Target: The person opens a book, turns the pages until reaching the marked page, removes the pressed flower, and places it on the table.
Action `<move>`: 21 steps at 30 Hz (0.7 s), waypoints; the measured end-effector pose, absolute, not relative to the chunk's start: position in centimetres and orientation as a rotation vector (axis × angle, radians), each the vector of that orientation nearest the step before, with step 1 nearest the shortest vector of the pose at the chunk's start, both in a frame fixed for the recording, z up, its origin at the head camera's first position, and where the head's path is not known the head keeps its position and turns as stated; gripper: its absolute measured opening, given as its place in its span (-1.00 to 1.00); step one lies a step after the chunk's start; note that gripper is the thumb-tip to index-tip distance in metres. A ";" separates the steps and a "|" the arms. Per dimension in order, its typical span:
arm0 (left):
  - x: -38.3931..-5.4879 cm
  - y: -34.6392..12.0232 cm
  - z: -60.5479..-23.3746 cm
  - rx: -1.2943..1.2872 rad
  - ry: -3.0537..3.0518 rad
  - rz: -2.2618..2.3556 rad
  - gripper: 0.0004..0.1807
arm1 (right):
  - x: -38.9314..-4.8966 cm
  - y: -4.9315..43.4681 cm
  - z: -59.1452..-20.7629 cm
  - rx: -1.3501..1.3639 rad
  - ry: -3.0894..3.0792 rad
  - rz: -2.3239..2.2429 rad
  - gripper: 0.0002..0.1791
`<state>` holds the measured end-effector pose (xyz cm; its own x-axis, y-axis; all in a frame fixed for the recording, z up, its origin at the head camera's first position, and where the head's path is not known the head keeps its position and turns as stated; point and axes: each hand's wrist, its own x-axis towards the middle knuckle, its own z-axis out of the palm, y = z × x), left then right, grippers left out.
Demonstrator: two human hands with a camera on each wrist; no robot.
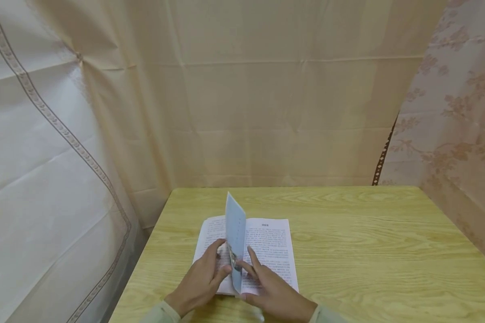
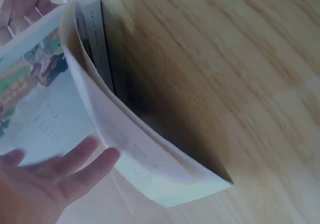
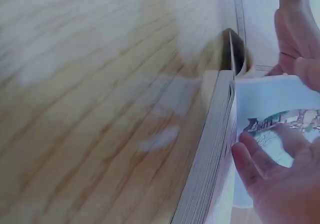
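An open book (image 1: 266, 242) lies on the table, printed text on both sides. From its middle a pale blue picture leaf (image 1: 235, 224) stands nearly upright. My left hand (image 1: 202, 276) is on the left side of this leaf, thumb and forefinger spread; in the left wrist view its fingers reach out straight beside the leaf's edge. On the other side my right hand (image 1: 272, 287) lies over the right page, its extended fingers reaching to the leaf's lower part. The right wrist view shows these fingers over the printed picture (image 3: 285, 121), beside the thick page block (image 3: 210, 149).
The book is near the front edge of the wood-grain table (image 1: 359, 251). Behind the table hangs a beige curtain (image 1: 266, 98). A pale cloth with a patterned band (image 1: 44, 107) hangs at the left, and a floral cloth (image 1: 465, 134) at the right.
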<state>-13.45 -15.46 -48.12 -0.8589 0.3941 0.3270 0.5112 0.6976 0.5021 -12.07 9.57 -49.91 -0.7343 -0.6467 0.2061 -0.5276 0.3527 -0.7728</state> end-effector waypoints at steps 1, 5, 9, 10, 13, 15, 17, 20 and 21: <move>-13.5 -15.5 -48.1 -0.723 -2.682 -0.874 -0.30 | -12.0 9.6 -49.9 -1.072 2.485 -1.275 0.06; -13.8 -15.8 -48.0 -0.729 -2.534 -0.707 -0.25 | -11.8 9.8 -49.9 -1.163 2.591 -1.076 -0.25; -14.0 -15.8 -47.6 -0.800 -2.380 -0.547 -0.35 | -12.0 9.7 -50.1 -1.351 2.658 -0.979 -0.48; -14.0 -15.8 -47.5 -0.820 -2.353 -0.505 -0.41 | -12.1 9.7 -50.2 -1.401 2.672 -0.949 -0.52; -14.2 -15.5 -47.3 -0.877 -2.295 -0.368 -0.61 | -12.3 9.8 -50.4 -1.542 2.731 -0.830 -0.59; -14.2 -15.4 -47.4 -0.898 -2.295 -0.272 -0.68 | -12.4 10.0 -50.5 -1.620 2.789 -0.732 -0.61; -14.2 -15.4 -47.5 -0.909 -2.311 -0.198 -0.76 | -12.5 10.3 -50.6 -1.668 2.846 -0.647 -0.60; -14.1 -15.5 -47.8 -0.898 -2.345 -0.126 -0.84 | -12.6 11.1 -50.5 -1.682 2.901 -0.549 -0.59; -14.1 -15.5 -47.9 -0.890 -2.370 -0.113 -0.85 | -12.7 11.4 -50.4 -1.667 2.905 -0.529 -0.60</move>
